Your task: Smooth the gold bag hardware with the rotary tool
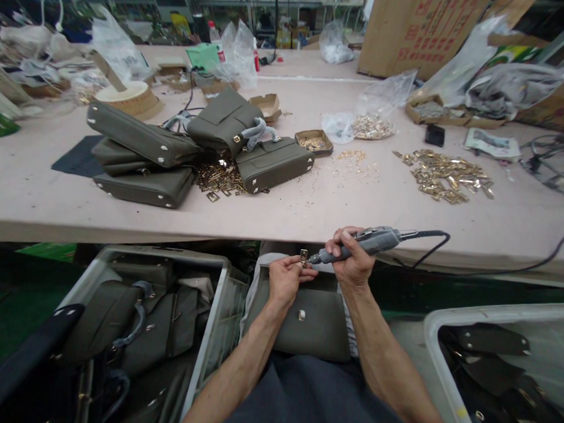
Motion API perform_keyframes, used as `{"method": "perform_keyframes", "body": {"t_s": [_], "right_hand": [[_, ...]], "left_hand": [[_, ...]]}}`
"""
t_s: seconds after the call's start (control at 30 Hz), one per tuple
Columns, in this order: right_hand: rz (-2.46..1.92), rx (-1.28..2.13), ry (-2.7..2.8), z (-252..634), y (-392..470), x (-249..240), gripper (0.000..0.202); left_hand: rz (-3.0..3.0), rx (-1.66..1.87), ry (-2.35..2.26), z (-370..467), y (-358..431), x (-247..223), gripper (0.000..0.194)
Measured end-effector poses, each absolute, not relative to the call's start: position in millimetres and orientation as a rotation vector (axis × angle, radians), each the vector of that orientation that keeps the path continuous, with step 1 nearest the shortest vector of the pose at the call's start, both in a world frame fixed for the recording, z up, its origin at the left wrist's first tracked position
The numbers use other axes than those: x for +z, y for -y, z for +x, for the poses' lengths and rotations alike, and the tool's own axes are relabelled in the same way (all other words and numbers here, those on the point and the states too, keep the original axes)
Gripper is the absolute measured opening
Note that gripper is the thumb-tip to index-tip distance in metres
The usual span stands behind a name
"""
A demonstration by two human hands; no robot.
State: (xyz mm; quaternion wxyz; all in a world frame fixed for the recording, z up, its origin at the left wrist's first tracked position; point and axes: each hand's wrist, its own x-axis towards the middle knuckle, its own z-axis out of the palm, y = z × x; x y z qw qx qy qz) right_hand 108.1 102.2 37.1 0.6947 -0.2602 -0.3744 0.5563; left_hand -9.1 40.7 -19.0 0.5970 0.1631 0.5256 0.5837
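Note:
My left hand (285, 279) pinches a small gold metal fitting (304, 256) just below the table's front edge. My right hand (352, 258) grips a grey corded rotary tool (365, 243), its tip touching the fitting. An olive-green leather bag (310, 325) with a small gold clasp lies on my lap under both hands. The tool's black cord (433, 242) loops away to the right along the table edge.
Several olive bags (144, 161) are stacked on the pink table (286, 211), with piles of gold hardware (449, 176) around them. A grey bin (141, 317) of bags stands at my left and a white bin (503, 351) at my right. Cardboard boxes and plastic bags crowd the back.

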Motion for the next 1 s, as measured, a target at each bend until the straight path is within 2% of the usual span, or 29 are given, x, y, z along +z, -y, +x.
{"method": "perform_keyframes", "body": {"t_s": [1.0], "right_hand": [[-0.548, 1.122, 1.129, 91, -82, 46, 0.010]], "left_hand": [[0.454, 1.345, -1.200, -12, -40, -23, 0.017]]}}
